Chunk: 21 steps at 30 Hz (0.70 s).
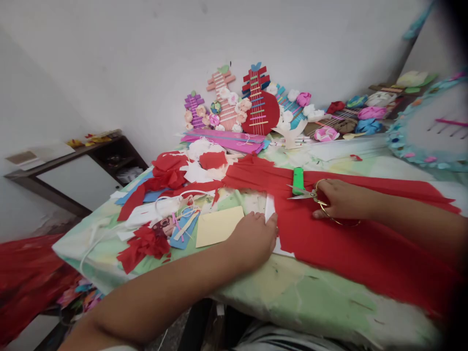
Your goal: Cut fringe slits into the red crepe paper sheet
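A long sheet of red crepe paper (358,243) lies across the green-covered table (303,292). My left hand (254,239) rests flat on the table at the sheet's left edge, fingers together, touching a white strip under it. My right hand (340,199) lies on the red sheet with its fingers closed through the gold handles of a pair of scissors (309,195), blades pointing left. A green glue stick (299,179) lies just beyond the blades.
A yellow card (218,225), red paper scraps (146,243) and cut pieces (171,173) litter the table's left part. Paper guitars with flowers (256,105) lean on the wall. A round blue-rimmed piece (427,126) stands right. A dark side table (73,161) is left.
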Each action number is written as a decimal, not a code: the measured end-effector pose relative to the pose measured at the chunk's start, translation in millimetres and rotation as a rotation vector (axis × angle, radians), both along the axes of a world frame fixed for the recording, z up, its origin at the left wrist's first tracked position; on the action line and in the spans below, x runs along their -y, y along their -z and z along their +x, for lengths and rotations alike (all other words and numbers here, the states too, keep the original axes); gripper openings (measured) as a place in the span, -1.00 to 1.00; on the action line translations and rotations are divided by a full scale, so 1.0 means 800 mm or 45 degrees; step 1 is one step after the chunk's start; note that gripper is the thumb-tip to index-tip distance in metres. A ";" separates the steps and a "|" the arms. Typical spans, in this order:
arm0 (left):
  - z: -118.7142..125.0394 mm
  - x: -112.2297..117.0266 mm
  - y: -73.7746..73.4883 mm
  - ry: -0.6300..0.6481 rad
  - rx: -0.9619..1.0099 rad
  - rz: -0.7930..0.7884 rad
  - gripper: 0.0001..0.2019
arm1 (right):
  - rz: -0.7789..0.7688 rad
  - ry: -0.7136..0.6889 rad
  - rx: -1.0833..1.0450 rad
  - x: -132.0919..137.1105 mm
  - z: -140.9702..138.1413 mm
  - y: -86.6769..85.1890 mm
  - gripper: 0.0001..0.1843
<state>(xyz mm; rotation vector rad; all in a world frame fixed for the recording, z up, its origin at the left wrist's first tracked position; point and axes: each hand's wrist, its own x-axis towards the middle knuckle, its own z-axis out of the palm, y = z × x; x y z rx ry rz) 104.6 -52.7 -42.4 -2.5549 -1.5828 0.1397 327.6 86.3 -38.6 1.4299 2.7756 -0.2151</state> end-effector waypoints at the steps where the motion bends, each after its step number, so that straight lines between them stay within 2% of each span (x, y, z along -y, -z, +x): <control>1: 0.000 0.001 -0.001 -0.002 0.015 0.005 -0.58 | 0.004 -0.002 0.002 0.003 -0.002 0.000 -0.42; 8: -0.009 0.010 -0.006 -0.028 0.138 0.026 -0.54 | 0.022 0.092 -0.033 0.030 -0.026 0.005 -0.40; 13: -0.018 0.014 -0.003 0.006 0.210 0.044 -0.54 | 0.004 0.116 -0.077 0.041 -0.029 0.005 -0.40; 19: -0.022 0.013 0.006 0.044 0.289 0.127 -0.56 | -0.012 0.131 -0.128 0.039 -0.025 -0.009 -0.47; 21: -0.023 0.012 0.009 0.062 0.317 0.106 -0.54 | 0.006 0.214 -0.138 0.033 -0.032 -0.017 -0.50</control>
